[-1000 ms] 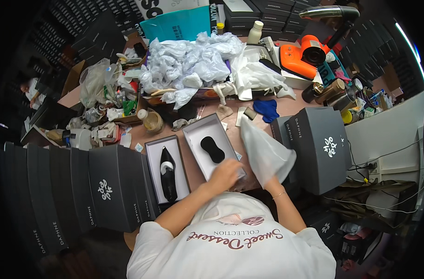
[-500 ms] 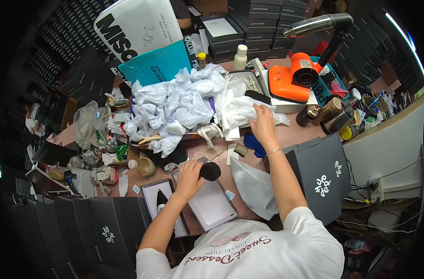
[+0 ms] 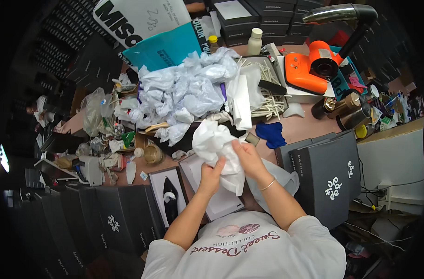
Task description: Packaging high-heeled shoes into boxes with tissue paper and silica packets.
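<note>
Both hands are busy with a sheet of white tissue paper (image 3: 217, 153), held up over the open box tray (image 3: 220, 204) in front of the person. The left hand (image 3: 211, 173) grips the lower part of the sheet from below with fingers closed on it, and the right hand (image 3: 247, 156) pinches the paper at its right edge. To my judgement the step in hand is wrapping — the paper seems bunched around something, but what is inside is hidden, so I cannot tell it. The next move would ask to keep the folds tight and bring the bundle down into the tray without tearing the thin sheet. As for containers: the tray under the hands shows only a pale lining, while the second open box (image 3: 168, 197) just to its left holds one black pointed shoe (image 3: 169, 204). A closed dark box (image 3: 326, 179) stands at the right, and a big heap of crumpled tissue (image 3: 184, 93) lies further back on the table (image 3: 309, 130).
</note>
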`<action>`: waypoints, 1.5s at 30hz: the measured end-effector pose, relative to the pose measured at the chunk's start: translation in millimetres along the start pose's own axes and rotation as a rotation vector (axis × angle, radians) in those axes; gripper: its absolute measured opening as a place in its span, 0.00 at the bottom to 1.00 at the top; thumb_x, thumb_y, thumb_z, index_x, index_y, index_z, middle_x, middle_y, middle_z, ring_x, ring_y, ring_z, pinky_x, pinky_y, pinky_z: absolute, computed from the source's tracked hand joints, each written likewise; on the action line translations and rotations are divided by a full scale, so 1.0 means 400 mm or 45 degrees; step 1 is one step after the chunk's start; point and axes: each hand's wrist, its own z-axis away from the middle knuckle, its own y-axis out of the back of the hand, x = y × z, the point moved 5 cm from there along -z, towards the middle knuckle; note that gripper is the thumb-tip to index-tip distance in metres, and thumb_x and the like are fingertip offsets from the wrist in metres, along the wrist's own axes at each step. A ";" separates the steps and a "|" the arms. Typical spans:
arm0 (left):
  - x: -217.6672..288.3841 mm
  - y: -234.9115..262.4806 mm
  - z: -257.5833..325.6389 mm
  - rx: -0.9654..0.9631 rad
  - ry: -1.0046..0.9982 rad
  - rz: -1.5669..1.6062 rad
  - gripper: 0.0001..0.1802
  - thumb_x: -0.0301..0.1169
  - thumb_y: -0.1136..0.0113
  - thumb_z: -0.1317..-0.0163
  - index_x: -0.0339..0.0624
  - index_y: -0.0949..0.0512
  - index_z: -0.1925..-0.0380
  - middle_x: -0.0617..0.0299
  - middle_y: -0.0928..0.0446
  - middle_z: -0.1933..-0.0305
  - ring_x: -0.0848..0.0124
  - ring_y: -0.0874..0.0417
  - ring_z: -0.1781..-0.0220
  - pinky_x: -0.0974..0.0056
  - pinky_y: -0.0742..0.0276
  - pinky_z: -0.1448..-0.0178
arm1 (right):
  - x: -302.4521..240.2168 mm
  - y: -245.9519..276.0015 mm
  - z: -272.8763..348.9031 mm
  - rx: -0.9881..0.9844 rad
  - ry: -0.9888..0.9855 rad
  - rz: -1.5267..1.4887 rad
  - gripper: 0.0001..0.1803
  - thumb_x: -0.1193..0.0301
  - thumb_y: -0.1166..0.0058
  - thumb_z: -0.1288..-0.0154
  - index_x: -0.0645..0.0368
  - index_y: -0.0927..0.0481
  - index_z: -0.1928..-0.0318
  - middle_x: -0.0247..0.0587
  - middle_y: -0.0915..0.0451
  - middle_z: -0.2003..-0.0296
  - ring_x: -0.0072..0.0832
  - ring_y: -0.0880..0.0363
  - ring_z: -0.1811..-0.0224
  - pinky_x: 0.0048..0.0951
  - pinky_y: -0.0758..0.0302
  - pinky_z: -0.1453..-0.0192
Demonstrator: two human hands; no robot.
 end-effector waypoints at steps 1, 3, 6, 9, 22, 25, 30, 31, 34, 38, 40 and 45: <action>0.007 0.023 0.020 0.039 0.044 0.050 0.22 0.40 0.48 0.31 0.34 0.31 0.45 0.57 0.25 0.46 0.72 0.24 0.46 0.65 0.29 0.42 | 0.031 0.025 -0.008 -0.009 -0.089 -0.090 0.24 0.56 0.56 0.27 0.66 0.19 0.66 0.31 0.19 0.70 0.13 0.26 0.69 0.18 0.28 0.66; 0.027 0.055 0.088 0.130 0.159 0.242 0.20 0.39 0.50 0.30 0.34 0.28 0.49 0.58 0.23 0.50 0.72 0.22 0.50 0.66 0.26 0.46 | 0.018 0.019 0.010 -0.067 -0.193 -0.255 0.22 0.56 0.56 0.27 0.65 0.21 0.57 0.38 0.17 0.64 0.20 0.20 0.63 0.23 0.23 0.57; 0.058 0.075 0.199 0.270 0.042 0.420 0.17 0.39 0.49 0.30 0.35 0.27 0.52 0.60 0.22 0.54 0.71 0.20 0.53 0.66 0.24 0.48 | 0.059 -0.002 0.034 -0.108 -0.313 -0.417 0.20 0.59 0.55 0.28 0.65 0.24 0.52 0.41 0.20 0.56 0.23 0.21 0.56 0.26 0.24 0.52; 0.099 0.127 0.317 0.530 -0.123 0.480 0.11 0.35 0.47 0.31 0.38 0.26 0.61 0.63 0.21 0.59 0.75 0.20 0.59 0.68 0.23 0.52 | 0.097 -0.050 0.076 -0.127 0.026 0.320 0.22 0.62 0.48 0.32 0.64 0.30 0.45 0.44 0.27 0.46 0.28 0.27 0.47 0.30 0.27 0.46; 0.049 0.432 0.885 0.497 -0.256 -1.558 0.11 0.17 0.40 0.47 0.30 0.27 0.63 0.59 0.28 0.66 0.75 0.22 0.65 0.72 0.25 0.63 | 0.316 -0.525 0.560 -1.275 -0.101 0.850 0.12 0.74 0.53 0.39 0.66 0.23 0.57 0.48 0.21 0.70 0.30 0.22 0.68 0.32 0.26 0.60; -0.015 0.561 0.973 0.977 -0.447 -1.235 0.05 0.19 0.44 0.42 0.33 0.27 0.66 0.62 0.29 0.68 0.76 0.24 0.68 0.73 0.28 0.64 | 0.369 -0.617 0.655 -1.636 -0.354 0.714 0.11 0.70 0.53 0.36 0.66 0.25 0.62 0.37 0.24 0.74 0.21 0.28 0.71 0.25 0.29 0.62; -0.120 0.705 1.152 1.260 -0.443 -0.266 0.04 0.22 0.50 0.36 0.38 0.27 0.63 0.67 0.28 0.68 0.78 0.27 0.65 0.73 0.30 0.61 | 0.447 -0.601 0.520 -1.150 -0.319 0.887 0.19 0.59 0.44 0.37 0.66 0.22 0.58 0.48 0.20 0.69 0.31 0.21 0.67 0.31 0.25 0.57; -0.098 0.706 1.185 1.288 -0.461 -0.356 0.04 0.22 0.51 0.36 0.37 0.27 0.62 0.67 0.28 0.68 0.78 0.27 0.64 0.73 0.30 0.60 | 0.476 -0.563 0.453 -0.889 -0.149 1.013 0.23 0.57 0.41 0.40 0.65 0.24 0.55 0.53 0.21 0.62 0.36 0.20 0.64 0.34 0.24 0.55; -0.053 0.696 1.211 1.286 -0.491 -0.541 0.05 0.23 0.48 0.37 0.35 0.27 0.61 0.65 0.27 0.66 0.78 0.28 0.64 0.72 0.31 0.58 | 0.568 -0.565 0.391 -0.546 0.419 1.446 0.35 0.51 0.35 0.48 0.64 0.28 0.47 0.62 0.30 0.46 0.48 0.20 0.56 0.40 0.23 0.50; -0.048 0.656 1.146 1.232 -0.397 -0.812 0.10 0.27 0.37 0.43 0.34 0.27 0.67 0.62 0.27 0.69 0.75 0.28 0.69 0.69 0.30 0.63 | 0.629 -0.657 0.396 -0.466 0.292 1.687 0.43 0.51 0.33 0.53 0.63 0.34 0.41 0.61 0.40 0.37 0.58 0.24 0.52 0.46 0.25 0.46; -0.036 0.628 1.108 1.157 -0.347 -1.051 0.11 0.28 0.35 0.44 0.35 0.28 0.69 0.62 0.27 0.70 0.75 0.28 0.70 0.69 0.30 0.65 | 0.657 -0.627 0.364 -0.489 0.352 1.539 0.38 0.56 0.34 0.53 0.64 0.30 0.44 0.60 0.36 0.40 0.56 0.24 0.51 0.45 0.25 0.46; -0.047 0.609 0.953 1.006 -0.427 -0.690 0.08 0.26 0.37 0.42 0.35 0.27 0.69 0.65 0.25 0.74 0.79 0.27 0.72 0.72 0.30 0.66 | 0.379 -0.523 0.463 -0.773 -0.277 0.308 0.24 0.69 0.42 0.40 0.67 0.26 0.45 0.37 0.23 0.55 0.25 0.23 0.56 0.27 0.25 0.50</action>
